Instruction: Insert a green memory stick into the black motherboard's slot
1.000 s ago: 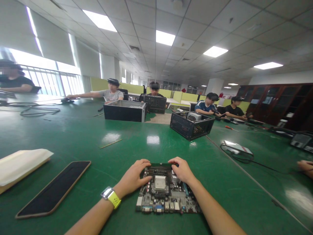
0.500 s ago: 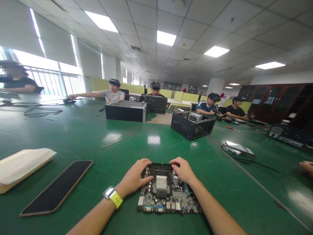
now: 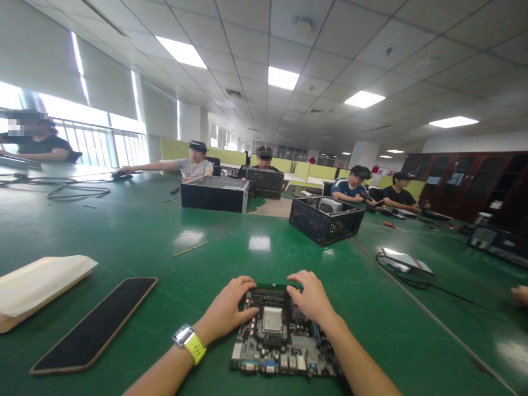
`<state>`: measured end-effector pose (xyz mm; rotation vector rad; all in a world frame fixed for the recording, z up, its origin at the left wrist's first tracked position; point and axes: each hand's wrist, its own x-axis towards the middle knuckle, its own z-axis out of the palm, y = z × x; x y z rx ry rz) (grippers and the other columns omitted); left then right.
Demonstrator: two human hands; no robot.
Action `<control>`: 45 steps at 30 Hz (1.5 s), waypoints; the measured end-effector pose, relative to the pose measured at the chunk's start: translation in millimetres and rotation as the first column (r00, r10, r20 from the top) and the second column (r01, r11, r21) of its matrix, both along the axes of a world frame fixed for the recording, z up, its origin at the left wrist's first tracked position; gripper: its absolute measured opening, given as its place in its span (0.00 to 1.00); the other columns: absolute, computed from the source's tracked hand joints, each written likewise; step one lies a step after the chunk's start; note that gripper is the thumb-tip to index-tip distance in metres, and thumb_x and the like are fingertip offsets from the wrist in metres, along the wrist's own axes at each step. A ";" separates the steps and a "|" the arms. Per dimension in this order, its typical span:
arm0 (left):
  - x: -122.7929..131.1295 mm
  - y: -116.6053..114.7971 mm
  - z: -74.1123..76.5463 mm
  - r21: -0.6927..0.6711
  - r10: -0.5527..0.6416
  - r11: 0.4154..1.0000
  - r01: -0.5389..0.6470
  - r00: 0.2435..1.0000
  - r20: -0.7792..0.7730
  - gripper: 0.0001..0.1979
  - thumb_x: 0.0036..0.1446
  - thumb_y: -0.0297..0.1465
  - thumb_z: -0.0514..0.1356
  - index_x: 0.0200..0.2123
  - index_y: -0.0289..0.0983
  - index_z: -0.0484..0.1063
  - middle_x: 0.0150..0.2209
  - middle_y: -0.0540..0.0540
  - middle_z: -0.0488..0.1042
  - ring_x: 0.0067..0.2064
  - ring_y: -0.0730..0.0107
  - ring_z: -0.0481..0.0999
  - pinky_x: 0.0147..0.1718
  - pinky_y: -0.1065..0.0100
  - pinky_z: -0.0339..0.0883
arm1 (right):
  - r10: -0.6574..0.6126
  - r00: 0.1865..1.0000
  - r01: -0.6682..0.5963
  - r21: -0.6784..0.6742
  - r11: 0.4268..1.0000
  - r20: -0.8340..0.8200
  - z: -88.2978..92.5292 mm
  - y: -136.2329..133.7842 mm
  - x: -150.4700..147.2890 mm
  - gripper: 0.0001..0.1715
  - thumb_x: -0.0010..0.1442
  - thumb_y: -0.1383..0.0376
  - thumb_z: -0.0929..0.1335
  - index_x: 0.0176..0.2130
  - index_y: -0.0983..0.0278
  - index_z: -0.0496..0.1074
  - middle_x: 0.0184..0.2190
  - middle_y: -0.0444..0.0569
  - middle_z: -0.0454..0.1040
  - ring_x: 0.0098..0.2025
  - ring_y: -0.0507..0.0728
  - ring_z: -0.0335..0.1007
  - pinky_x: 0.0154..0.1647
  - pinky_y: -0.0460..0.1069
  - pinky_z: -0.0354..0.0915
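Note:
A motherboard (image 3: 297, 344) lies flat on the green table in front of me, its metal ports facing me. A square silver processor (image 3: 273, 320) sits in the socket at its middle. Along the far edge runs a dark strip (image 3: 272, 288), too unclear to name. My left hand (image 3: 229, 308), with a yellow-strapped watch on the wrist, curls round the far left corner, thumb over the board. Over the far right corner is my right hand (image 3: 311, 300), thumb and forefinger apart; it hides part of the board, and whether it touches cannot be seen.
Left of me lie a dark flat pad (image 3: 97, 324) and a paper-wrapped packet (image 3: 45, 289). A thin stick (image 3: 191, 249) lies ahead. Beyond stand an open computer case (image 3: 325, 220) and a closed one (image 3: 214, 198). A cabled device (image 3: 406, 259) is on the right. Several people sit around.
My right thumb and forefinger have spread apart at the far right corner. My left hand and the motherboard stay together. The view has tilted up slightly.

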<state>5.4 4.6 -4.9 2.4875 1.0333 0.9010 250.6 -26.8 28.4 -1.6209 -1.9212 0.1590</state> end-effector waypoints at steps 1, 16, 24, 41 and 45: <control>0.2 -0.5 0.5 -0.001 -0.002 1.000 0.002 1.000 0.007 0.21 0.51 0.33 0.64 0.49 0.39 0.68 0.52 0.43 0.67 0.53 0.56 0.67 0.55 0.55 0.61 | 0.008 1.000 -0.009 0.014 1.000 0.019 6.3 -8.1 -9.9 0.12 0.55 0.62 0.66 0.39 0.61 0.75 0.39 0.49 0.74 0.45 0.58 0.65 0.48 0.50 0.57; 0.5 -2.8 4.7 -0.026 -0.007 1.000 0.008 1.000 0.025 0.20 0.49 0.31 0.65 0.47 0.41 0.70 0.51 0.43 0.67 0.52 0.56 0.67 0.54 0.56 0.61 | 0.199 0.930 -0.148 -0.180 0.972 0.308 -20.5 -59.3 -106.0 0.31 0.52 0.40 0.61 0.33 0.62 0.75 0.31 0.55 0.77 0.34 0.65 0.73 0.36 0.55 0.63; -2.0 -0.5 2.9 -0.021 0.002 1.000 -0.001 0.999 0.038 0.19 0.51 0.33 0.64 0.47 0.42 0.70 0.52 0.43 0.68 0.53 0.55 0.67 0.54 0.53 0.61 | 0.188 0.943 -0.135 -0.199 0.971 0.276 -21.9 -54.0 -107.8 0.29 0.48 0.41 0.64 0.31 0.62 0.77 0.30 0.54 0.78 0.34 0.65 0.73 0.36 0.55 0.63; -10.6 7.2 3.3 0.031 0.109 0.993 -0.112 0.991 0.082 0.15 0.59 0.39 0.57 0.48 0.41 0.70 0.47 0.43 0.73 0.49 0.58 0.72 0.51 0.54 0.66 | -0.113 0.991 0.124 -0.182 0.976 0.070 -6.9 1.7 24.3 0.10 0.48 0.59 0.68 0.25 0.61 0.76 0.23 0.44 0.76 0.27 0.53 0.69 0.26 0.45 0.53; -9.6 4.2 5.0 0.011 0.105 0.994 -0.106 0.993 0.058 0.15 0.59 0.39 0.57 0.47 0.40 0.70 0.47 0.44 0.74 0.49 0.59 0.72 0.51 0.56 0.65 | -0.168 0.983 0.179 -0.155 0.972 0.079 -9.3 3.9 44.3 0.10 0.49 0.61 0.66 0.23 0.62 0.76 0.23 0.45 0.76 0.27 0.53 0.69 0.26 0.45 0.53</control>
